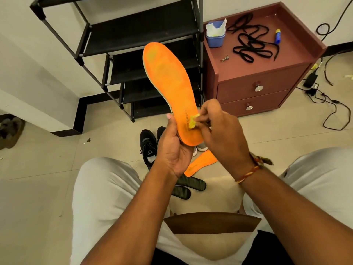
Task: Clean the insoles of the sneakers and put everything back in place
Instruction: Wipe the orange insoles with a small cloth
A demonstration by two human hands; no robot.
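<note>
Left hand (172, 150) grips the heel of the orange insole (170, 87), held up over the floor, while the right hand (219, 129) fingers pinch a yellow cloth (193, 121) against it — second orange insole (202, 163) on the floor below.

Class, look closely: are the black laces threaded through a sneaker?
No, the black laces lie loose on top of the red-brown cabinet, not in any shoe.

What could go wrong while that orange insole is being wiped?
The left hand grips the orange insole only at its heel, so the free toe end may bend or slip. The right hand pinches just a small yellow cloth, easily dropped. The second orange insole lies on the floor, likely picking up dirt.
</note>
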